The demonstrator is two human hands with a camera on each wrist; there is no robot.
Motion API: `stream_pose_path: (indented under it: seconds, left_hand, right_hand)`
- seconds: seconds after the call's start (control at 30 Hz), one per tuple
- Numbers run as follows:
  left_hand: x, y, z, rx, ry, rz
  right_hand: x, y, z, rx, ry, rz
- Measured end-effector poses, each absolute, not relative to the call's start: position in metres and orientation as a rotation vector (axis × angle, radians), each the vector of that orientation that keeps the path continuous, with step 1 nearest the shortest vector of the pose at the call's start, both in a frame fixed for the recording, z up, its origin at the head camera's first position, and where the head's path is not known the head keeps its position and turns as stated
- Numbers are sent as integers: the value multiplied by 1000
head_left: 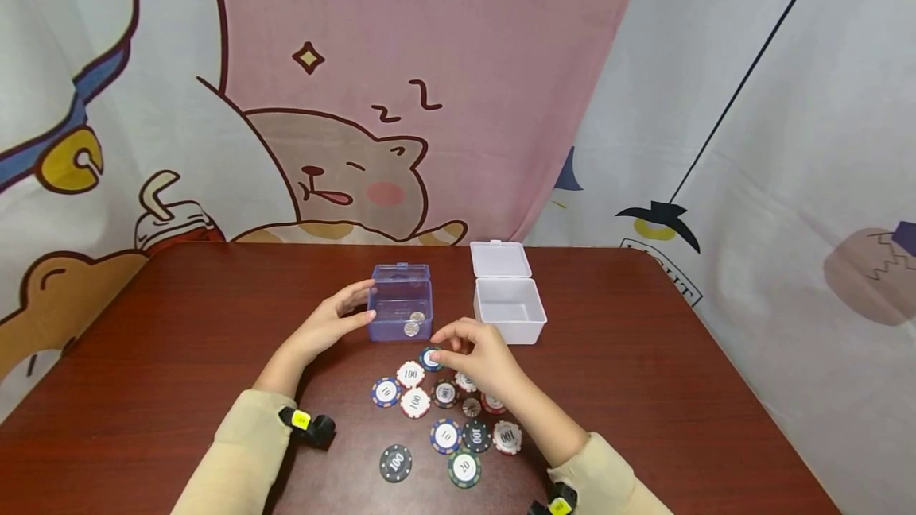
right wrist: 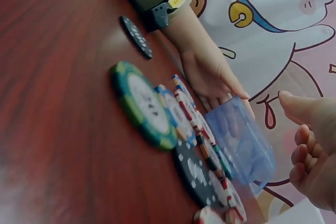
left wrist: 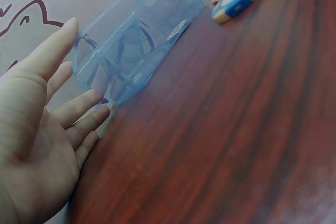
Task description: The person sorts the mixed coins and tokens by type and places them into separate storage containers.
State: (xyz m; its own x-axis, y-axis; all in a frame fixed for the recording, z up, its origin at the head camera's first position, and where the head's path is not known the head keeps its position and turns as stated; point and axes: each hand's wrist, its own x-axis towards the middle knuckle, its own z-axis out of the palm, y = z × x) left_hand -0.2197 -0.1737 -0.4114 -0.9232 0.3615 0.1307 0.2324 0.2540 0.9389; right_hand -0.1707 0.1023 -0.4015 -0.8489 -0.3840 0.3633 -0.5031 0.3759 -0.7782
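A clear blue plastic box (head_left: 401, 332) stands with its lid raised. Two small silvery discs (head_left: 415, 324) lie inside it, towards the front right. My left hand (head_left: 325, 330) is at the box's left side, fingers extended; in the left wrist view its fingertips (left wrist: 89, 98) lie against or close to the wall. Over the poker chips, just in front of the box, hovers my right hand (head_left: 479, 352). Its thumb and index finger are apart with nothing visible between them, the other fingers loosely bent. Beneath the thumb lies a blue-rimmed chip (head_left: 428, 364).
Right of the blue box stands a white plastic box (head_left: 511, 312), lid up. Several chips lie spread over the brown table (head_left: 179, 356), among them a green 20 chip (head_left: 464, 469), a black 100 chip (head_left: 396, 463) and another silvery disc (head_left: 471, 407). A printed curtain hangs behind.
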Motion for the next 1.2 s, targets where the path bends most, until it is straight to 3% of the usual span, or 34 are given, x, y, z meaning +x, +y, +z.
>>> stream_pose_path:
  seconds: [0.5,1.03,1.2]
  left_hand:
    - [-239,-181,-443,581,2397,1799]
    - [-222,-174,-415,576,2374,1792]
    - [-226,-176,-423,577,2370,1807]
  right_hand:
    - [-159,131,-418,973,-2595,1417]
    - [-154,161,-427,1084,-2696,1313]
    - [-155,165,-430,1096,-2740,1287]
